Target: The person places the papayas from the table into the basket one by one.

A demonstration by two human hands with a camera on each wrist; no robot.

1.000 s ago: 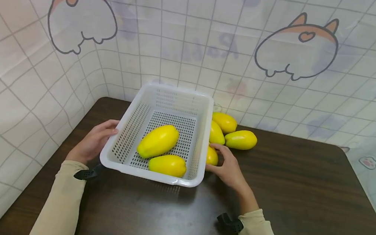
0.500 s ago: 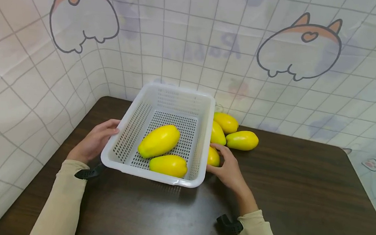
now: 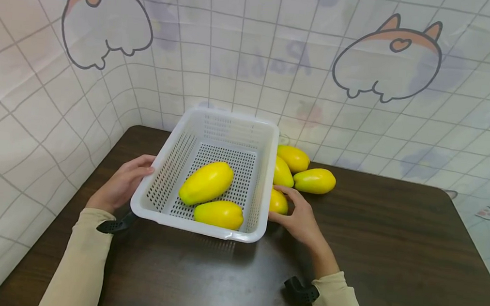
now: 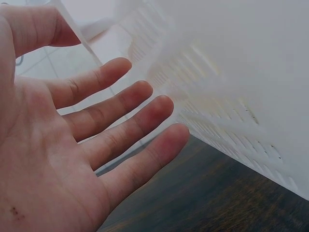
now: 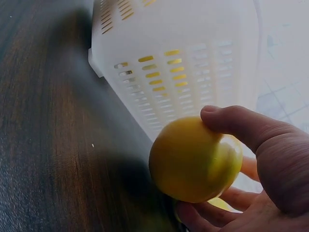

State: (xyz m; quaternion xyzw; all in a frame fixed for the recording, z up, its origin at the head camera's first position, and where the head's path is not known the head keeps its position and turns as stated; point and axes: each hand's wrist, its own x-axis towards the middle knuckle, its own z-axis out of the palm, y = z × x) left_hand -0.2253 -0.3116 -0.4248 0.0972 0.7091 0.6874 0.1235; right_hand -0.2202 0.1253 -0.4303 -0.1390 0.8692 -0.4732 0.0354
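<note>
A white perforated plastic basket (image 3: 218,231) holds two yellow papayas, the larger papaya (image 3: 206,183) lying behind the smaller papaya (image 3: 218,214). At the basket's left side, my left hand (image 3: 122,181) has its thumb hooked over the rim. Its other fingers (image 4: 145,118) extend along the outer wall. My right hand (image 3: 302,219) grips another papaya (image 5: 188,162) just outside the right wall, thumb on one side and fingers on the other. In the head view the rim hides part of this papaya (image 3: 279,203).
Behind the right hand lie more papayas: one at the back (image 3: 293,158), one partly hidden by the basket (image 3: 283,173), and one farther right (image 3: 315,180). A patterned cloth wall (image 3: 254,51) borders the dark wooden table (image 3: 393,263) at the back and left.
The papaya in my right hand shows slightly more beyond the basket's rim, and that hand has shifted a little to the right. My left hand and the basket have stayed in place.
</note>
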